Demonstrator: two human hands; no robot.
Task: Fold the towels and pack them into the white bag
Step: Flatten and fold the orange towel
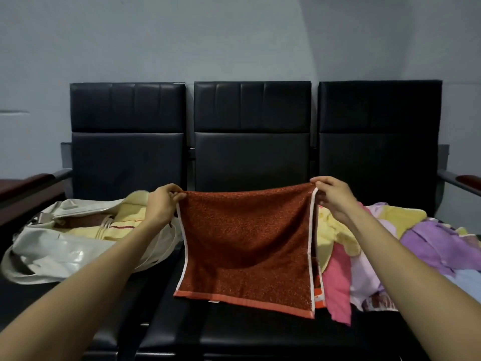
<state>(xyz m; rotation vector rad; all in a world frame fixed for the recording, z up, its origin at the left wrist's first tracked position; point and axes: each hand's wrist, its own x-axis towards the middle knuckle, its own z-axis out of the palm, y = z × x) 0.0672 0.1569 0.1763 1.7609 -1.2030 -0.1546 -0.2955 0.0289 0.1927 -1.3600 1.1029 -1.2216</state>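
low in the frame's center a rust-red towel point(247, 243) hangs over the black seat point(234, 332), its top corners pinched by the left hand point(162, 201) and right hand point(331, 196), with the white bag point(52, 251) at left, a pile of towels point(390, 246) at right, backrests behind.

Left hand point(162, 201), right hand point(334, 196): pinch grips.

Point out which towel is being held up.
The rust-red towel, pinched at its top corners by the left hand and right hand; the rest lie in the pile or the white bag.
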